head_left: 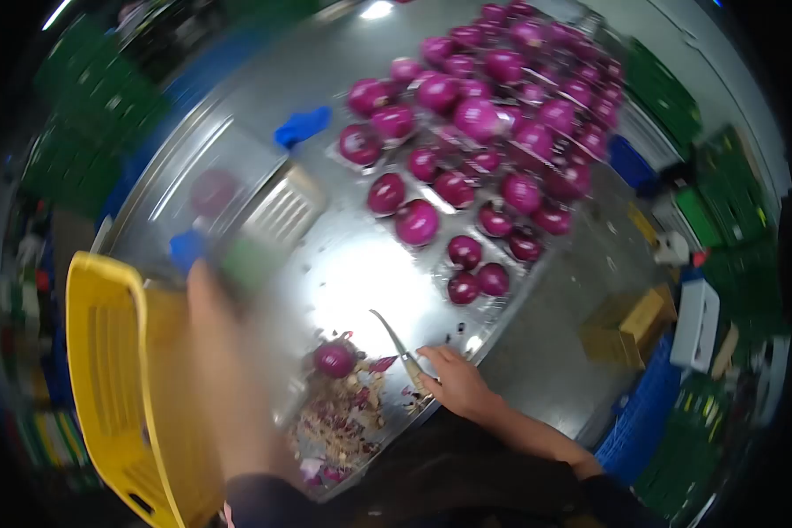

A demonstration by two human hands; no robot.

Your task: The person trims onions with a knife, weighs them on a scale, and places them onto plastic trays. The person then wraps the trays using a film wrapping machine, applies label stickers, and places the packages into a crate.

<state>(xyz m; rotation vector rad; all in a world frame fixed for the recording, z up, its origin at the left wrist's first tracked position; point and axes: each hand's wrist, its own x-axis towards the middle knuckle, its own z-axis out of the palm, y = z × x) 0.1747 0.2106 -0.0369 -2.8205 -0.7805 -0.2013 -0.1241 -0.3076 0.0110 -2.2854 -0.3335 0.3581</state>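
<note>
In my right hand [458,381], near the table's front edge, is a small knife [392,333] with a curved blade and pale handle. The fingers are closed round that handle. My left hand [209,290] is smeared by motion beside the yellow crate [141,299], and its fingers cannot be made out. A blue patch and a greenish blur lie close to it; I cannot tell whether it holds anything. A single red onion [334,359] rests among dry onion skins [343,409] between my hands.
Many packs of red onions [480,119] cover the far right of the steel table [326,264]. A blue cloth-like thing [303,127] and a slotted pale tray [286,207] lie further left. Right of the table are a cardboard box [629,327] and green crates [735,273].
</note>
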